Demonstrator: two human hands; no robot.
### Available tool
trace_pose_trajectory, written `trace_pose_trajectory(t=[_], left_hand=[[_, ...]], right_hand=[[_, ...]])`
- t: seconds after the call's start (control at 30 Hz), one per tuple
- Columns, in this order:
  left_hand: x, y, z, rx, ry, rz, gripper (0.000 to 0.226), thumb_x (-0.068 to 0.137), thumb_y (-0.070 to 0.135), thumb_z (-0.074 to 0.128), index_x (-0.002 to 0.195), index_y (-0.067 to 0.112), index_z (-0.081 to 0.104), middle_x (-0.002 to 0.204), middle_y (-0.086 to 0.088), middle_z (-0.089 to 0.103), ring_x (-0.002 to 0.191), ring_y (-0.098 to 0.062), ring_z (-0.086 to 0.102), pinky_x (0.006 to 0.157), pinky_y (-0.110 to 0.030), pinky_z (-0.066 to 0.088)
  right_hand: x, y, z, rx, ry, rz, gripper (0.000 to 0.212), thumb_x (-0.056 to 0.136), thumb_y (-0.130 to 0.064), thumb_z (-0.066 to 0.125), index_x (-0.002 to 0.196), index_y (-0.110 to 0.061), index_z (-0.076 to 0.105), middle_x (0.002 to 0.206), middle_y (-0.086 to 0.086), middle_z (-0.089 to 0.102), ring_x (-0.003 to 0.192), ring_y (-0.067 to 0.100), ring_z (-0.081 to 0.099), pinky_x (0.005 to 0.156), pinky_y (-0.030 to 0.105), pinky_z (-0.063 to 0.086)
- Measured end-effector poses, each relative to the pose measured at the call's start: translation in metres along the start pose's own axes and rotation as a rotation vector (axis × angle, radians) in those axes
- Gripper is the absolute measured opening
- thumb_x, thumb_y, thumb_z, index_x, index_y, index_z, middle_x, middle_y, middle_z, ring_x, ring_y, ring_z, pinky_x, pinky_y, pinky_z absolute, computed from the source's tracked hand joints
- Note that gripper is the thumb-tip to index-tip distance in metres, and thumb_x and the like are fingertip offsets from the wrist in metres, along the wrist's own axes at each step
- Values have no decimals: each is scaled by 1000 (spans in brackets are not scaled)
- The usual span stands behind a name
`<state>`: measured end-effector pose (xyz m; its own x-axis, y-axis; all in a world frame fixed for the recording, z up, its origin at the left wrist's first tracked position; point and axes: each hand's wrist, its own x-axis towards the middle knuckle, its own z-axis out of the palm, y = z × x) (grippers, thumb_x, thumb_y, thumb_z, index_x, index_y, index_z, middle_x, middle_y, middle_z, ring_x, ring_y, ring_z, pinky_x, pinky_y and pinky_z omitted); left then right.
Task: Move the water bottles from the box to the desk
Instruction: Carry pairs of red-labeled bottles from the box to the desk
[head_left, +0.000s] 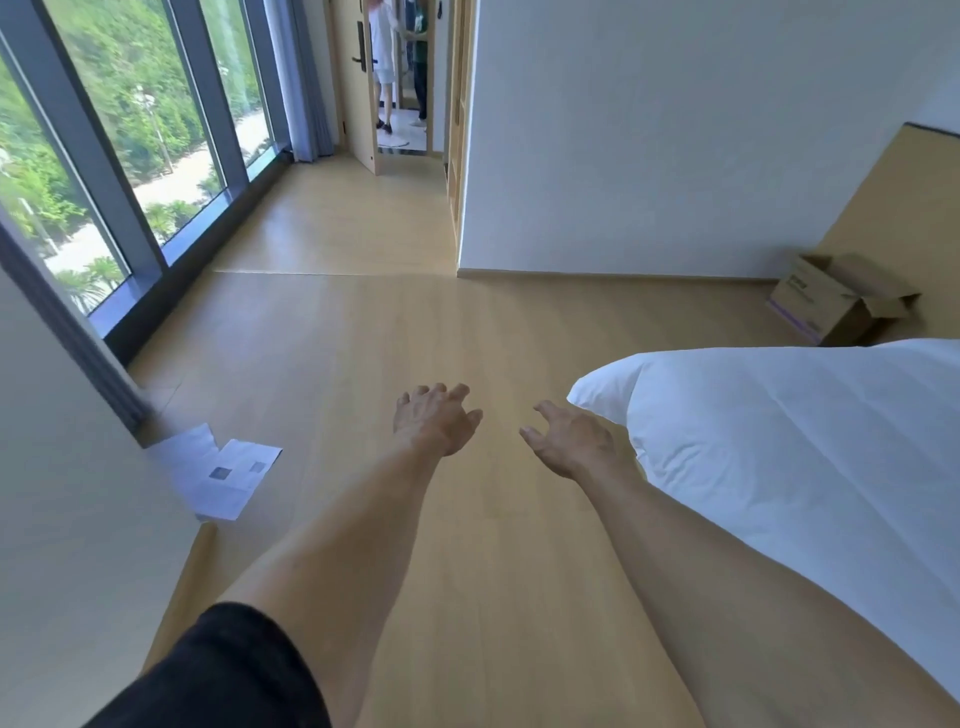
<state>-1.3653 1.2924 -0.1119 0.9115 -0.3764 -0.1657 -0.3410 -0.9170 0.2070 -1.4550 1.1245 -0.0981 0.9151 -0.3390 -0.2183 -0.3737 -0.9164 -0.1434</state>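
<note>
Both my arms reach forward over the wooden floor. My left hand (434, 418) hangs with loosely curled fingers and holds nothing. My right hand (569, 439) is beside it, fingers relaxed and spread, also holding nothing. An open cardboard box (831, 304) stands on the floor at the far right, against the wall and a wooden headboard, well beyond my hands. Its inside is hidden from here, and no water bottle or desk shows in view.
A bed with a white duvet (805, 441) fills the right side. Papers (223, 475) lie on the floor at the left by a white wall corner. Tall windows (130, 130) line the left. Two people stand in an open doorway (400, 78) far ahead.
</note>
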Motion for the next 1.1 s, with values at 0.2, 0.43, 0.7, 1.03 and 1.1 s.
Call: trace_pose_trajectory(t=[0.2, 0.43, 0.7, 1.03, 1.1], left_hand=[[66, -14, 10, -11, -54, 33, 54, 100, 57, 38, 148, 31, 41, 148, -5, 50, 139, -29, 40, 116, -47, 27], [148, -30, 8, 3, -58, 18, 56, 100, 57, 38, 149, 31, 41, 148, -5, 50, 140, -29, 40, 117, -48, 26], [278, -33, -23, 50, -38, -62, 56, 100, 56, 38, 150, 32, 39, 150, -5, 48, 141, -29, 38, 118, -48, 24], [411, 31, -46, 78, -41, -7, 55, 100, 56, 38, 150, 32, 39, 149, -4, 48, 140, -28, 39, 118, -48, 24], [434, 44, -47, 88, -56, 10, 55, 101, 56, 37, 150, 32, 39, 149, -4, 48, 140, -28, 38, 118, -48, 24]], right_hand=[[65, -15, -4, -8, -14, 31, 54, 101, -55, 35, 149, -30, 37, 146, 6, 47, 135, 26, 42, 100, 40, 39], [158, -20, 4, 50, -43, 35, 56, 100, -55, 38, 149, -28, 38, 147, 8, 46, 136, 29, 40, 105, 42, 38], [301, -26, -14, 86, -66, -30, 55, 100, -56, 37, 148, -27, 39, 146, 9, 46, 135, 29, 42, 106, 40, 38], [428, 20, -55, 109, -72, -3, 55, 100, -57, 38, 148, -29, 39, 145, 8, 47, 134, 30, 42, 105, 41, 36], [446, 32, -59, 115, -68, 19, 55, 100, -56, 37, 147, -29, 40, 144, 8, 48, 133, 30, 43, 105, 41, 36]])
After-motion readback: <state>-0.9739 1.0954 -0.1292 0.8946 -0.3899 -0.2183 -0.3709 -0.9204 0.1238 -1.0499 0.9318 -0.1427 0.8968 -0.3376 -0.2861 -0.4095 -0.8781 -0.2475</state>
